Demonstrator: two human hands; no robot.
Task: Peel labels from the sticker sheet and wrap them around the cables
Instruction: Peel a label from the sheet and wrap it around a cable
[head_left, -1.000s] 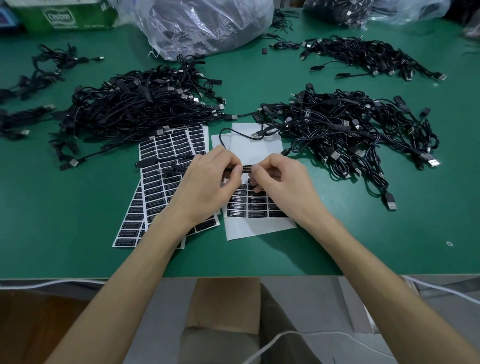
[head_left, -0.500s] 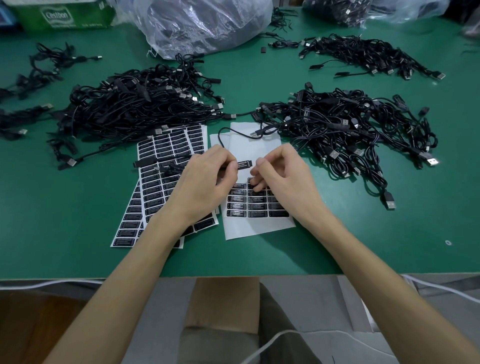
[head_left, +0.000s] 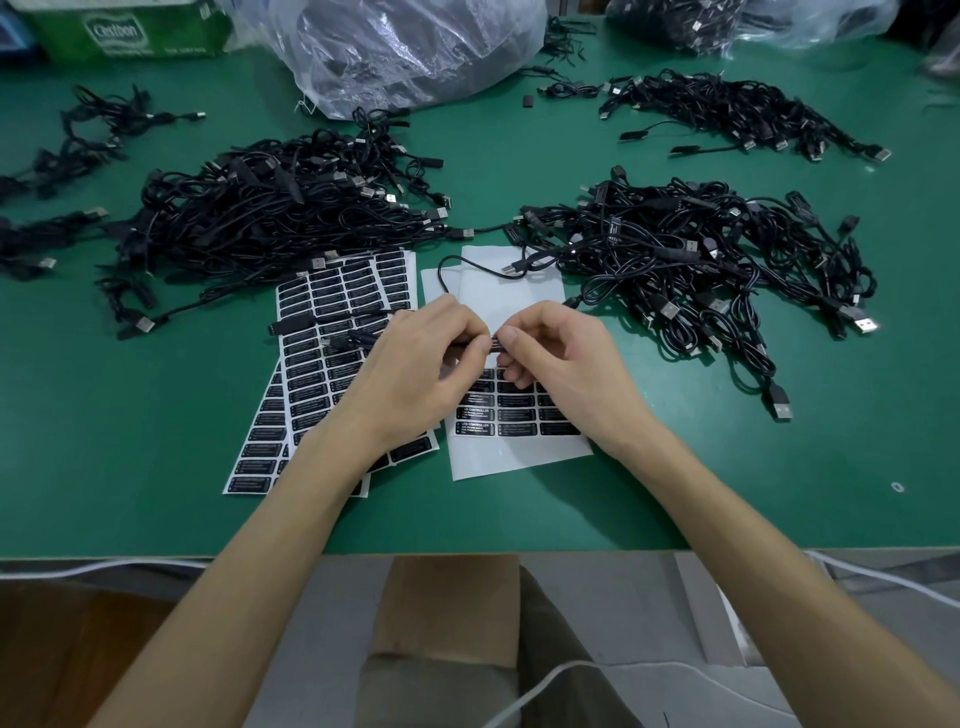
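A thin black cable (head_left: 447, 275) loops over a mostly peeled white sticker sheet (head_left: 511, 452) at the table's middle. My left hand (head_left: 415, 369) pinches this cable's black controller part, and my right hand (head_left: 561, 358) pinches a small black label (head_left: 494, 344) against it between the two hands. The sheet's remaining rows of black labels (head_left: 511, 415) lie just under my hands. A stack of full sticker sheets (head_left: 332, 332) lies to the left, partly under my left forearm.
Large heaps of black USB cables lie on the green table (head_left: 130, 493): one heap at left (head_left: 270, 218), one at right (head_left: 691, 260), a smaller one far right (head_left: 737, 111). Clear plastic bags (head_left: 415, 47) and a green box (head_left: 124, 31) stand at the back.
My right hand had dropped to the sheet's labels half a second ago; now it is back up at the cable, pinching a label against the part my left hand holds.
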